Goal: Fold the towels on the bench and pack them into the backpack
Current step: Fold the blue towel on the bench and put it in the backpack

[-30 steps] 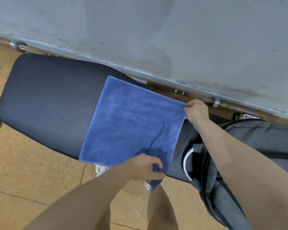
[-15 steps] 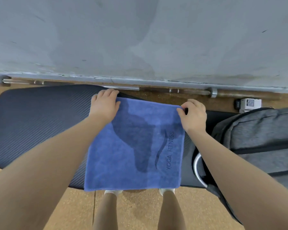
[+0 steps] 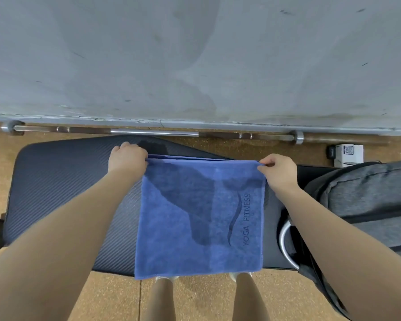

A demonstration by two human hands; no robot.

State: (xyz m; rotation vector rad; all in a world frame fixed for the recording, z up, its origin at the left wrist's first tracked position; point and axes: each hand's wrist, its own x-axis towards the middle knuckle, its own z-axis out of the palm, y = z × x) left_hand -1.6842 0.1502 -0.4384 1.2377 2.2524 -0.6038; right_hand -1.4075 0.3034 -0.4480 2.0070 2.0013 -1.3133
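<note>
The blue towel (image 3: 198, 218) lies on the dark tabletop (image 3: 63, 195), beside the grey backpack (image 3: 368, 205). Left hand (image 3: 127, 156) and right hand (image 3: 278, 169) pinch its far corners, fingers curled on the cloth. It looks soft, light and floppy — best held by its corners.

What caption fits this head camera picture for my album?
Both hands, left hand and right hand, pinch the blue towel by its far corners on the bench.
</note>
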